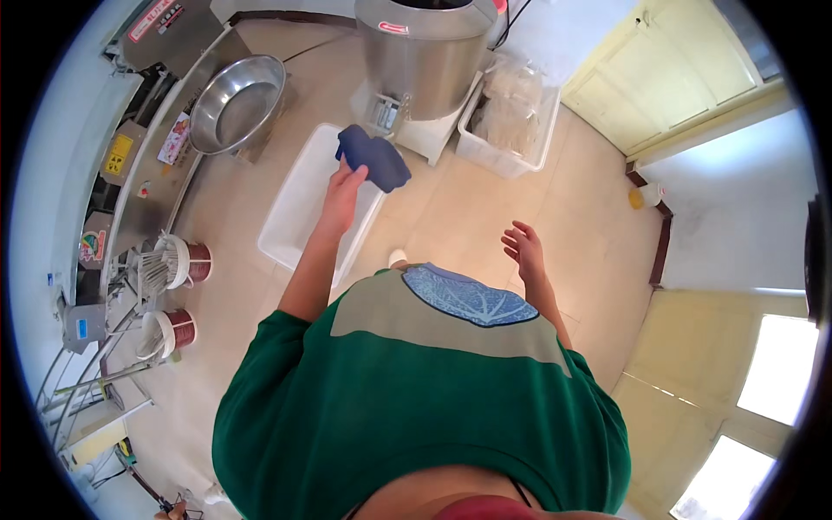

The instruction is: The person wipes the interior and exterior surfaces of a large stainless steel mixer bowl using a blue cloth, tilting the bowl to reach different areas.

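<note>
A dark blue folded cloth (374,158) is gripped in my left hand (350,184), its ends sticking out on both sides of my fingers. Beneath it on the floor lies a long white plastic tub (295,204), partly covered by my forearm. My right hand (523,249) hangs over the floor on the right with fingers apart and holds nothing. Just beyond the cloth stands a large round stainless steel machine (425,65) on a white base.
A white crate (510,160) with clear plastic bags stands right of the machine. A steel basin (238,102) sits at the far left beside a steel counter. Two buckets (198,262) stand along the left. Yellowish doors (667,74) line the right. Another person's hand (178,511) shows at lower left.
</note>
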